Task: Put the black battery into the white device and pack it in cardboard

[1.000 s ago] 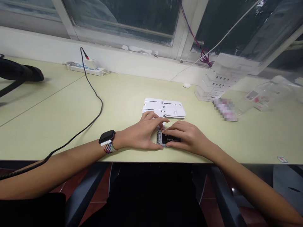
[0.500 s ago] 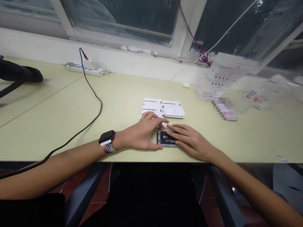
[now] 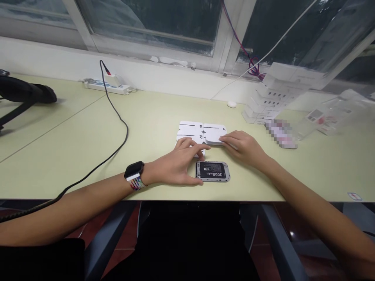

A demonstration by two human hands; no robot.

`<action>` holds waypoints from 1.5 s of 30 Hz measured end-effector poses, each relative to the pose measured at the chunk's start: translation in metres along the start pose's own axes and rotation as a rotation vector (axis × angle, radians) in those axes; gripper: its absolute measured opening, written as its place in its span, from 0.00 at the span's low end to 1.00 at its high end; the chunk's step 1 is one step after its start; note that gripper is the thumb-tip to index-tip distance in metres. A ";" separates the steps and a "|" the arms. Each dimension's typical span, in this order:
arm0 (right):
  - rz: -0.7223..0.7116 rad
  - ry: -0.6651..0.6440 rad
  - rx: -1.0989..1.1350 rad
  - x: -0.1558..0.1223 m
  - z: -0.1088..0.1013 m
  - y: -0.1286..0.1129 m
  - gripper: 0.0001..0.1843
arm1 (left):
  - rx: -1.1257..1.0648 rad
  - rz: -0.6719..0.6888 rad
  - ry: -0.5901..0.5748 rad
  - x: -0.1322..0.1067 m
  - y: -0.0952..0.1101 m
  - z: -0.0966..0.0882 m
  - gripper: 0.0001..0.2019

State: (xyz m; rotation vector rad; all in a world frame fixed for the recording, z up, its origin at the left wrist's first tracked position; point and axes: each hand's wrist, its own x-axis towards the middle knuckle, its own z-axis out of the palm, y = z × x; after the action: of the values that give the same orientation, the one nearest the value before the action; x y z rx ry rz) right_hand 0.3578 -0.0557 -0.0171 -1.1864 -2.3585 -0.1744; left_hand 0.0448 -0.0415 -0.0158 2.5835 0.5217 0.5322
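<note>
A grey device body with a black 3000mAh battery lies flat near the table's front edge. My left hand curves around its left end, thumb at the near corner, fingers spread over the far side. My right hand is up behind the device, its fingertips pinched on the right edge of a rounded white cover. Beneath and beside that cover are more white panels, laid out in rows with dark lines and letters. My left fingers partly hide the nearest one.
A black cable runs from a power strip across the table and over my left forearm. Stacked white boxes, a clear plastic bag and a small white round object are at the back right. A black stand is far left.
My right hand has left the battery device and moved up and right to the white cover, gripping its edge. The battery's printing is now uncovered. My left hand has stayed nearly still.
</note>
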 end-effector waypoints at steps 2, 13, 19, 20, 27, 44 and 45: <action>0.035 0.060 0.053 -0.004 -0.009 -0.006 0.16 | -0.013 -0.010 0.003 0.000 0.000 0.000 0.48; 0.366 -0.117 0.607 -0.021 -0.017 -0.071 0.12 | 0.021 -0.003 0.025 0.001 0.001 0.000 0.45; 0.224 -0.014 0.423 -0.025 0.001 -0.064 0.09 | 0.113 0.082 0.016 0.000 -0.001 -0.001 0.33; 0.207 0.001 0.419 -0.025 0.001 -0.064 0.09 | 0.127 0.091 0.024 0.000 -0.001 -0.001 0.32; 0.037 -0.152 0.469 -0.037 -0.022 -0.057 0.16 | 0.221 0.167 0.022 0.002 0.003 -0.002 0.28; -0.028 -0.179 0.465 -0.054 -0.017 -0.052 0.27 | 0.107 0.130 -0.013 0.001 0.008 -0.004 0.29; -0.029 -0.174 0.455 -0.055 -0.016 -0.053 0.27 | 0.109 0.134 -0.015 0.001 0.008 -0.005 0.29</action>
State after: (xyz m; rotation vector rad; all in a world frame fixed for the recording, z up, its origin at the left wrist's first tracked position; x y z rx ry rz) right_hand 0.3494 -0.1329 -0.0239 -0.9743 -2.3834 0.4512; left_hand 0.0455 -0.0460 -0.0074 2.7381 0.3846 0.5421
